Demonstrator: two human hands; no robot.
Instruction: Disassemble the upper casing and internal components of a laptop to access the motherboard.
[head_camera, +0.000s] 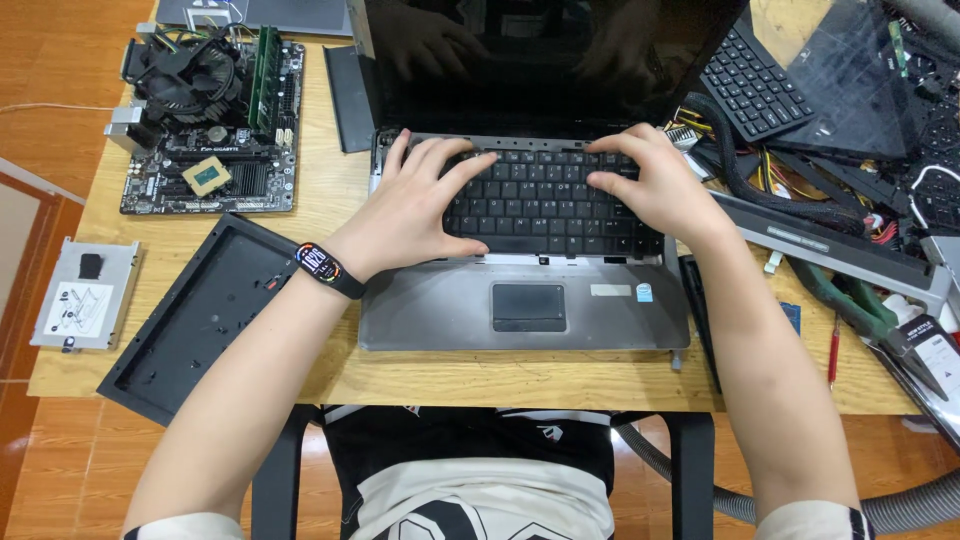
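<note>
**Both hands down on a laptop keyboard panel, mid-teardown**

Looking at a silver laptop (520, 300) sitting open in the middle of the wooden counter (330, 190), black keyboard (545, 200) apparently still seated in its bay, top strip above the keys looking bare. Guessing here: thin, light, bendy panel, plastic clips along the edge, probably a fragile ribbon cable underneath. Worth taking by the top edge with fingertips at both corners, never by the keys. Smooth keycaps, so a bit slippery.

Left hand (415, 205) lying flat over the left half of the keys, fingers spread wide and reaching toward the top row, thumb resting near the bottom edge. Gripping nothing, just pressing. Smart band (325, 265) on that wrist.

Right hand (650, 185) doing the same on the right half, fingers loosely curled, tips touching the upper rows, also holding nothing.

Lying around: a desktop motherboard (210, 130) with fan at the far left, a black plastic cover (200, 315) just beside the laptop, a drive caddy (85, 295) near the counter's left edge, a spare keyboard (750, 85) and cable tangle at right, red screwdriver (832, 350) near the front right.
</note>
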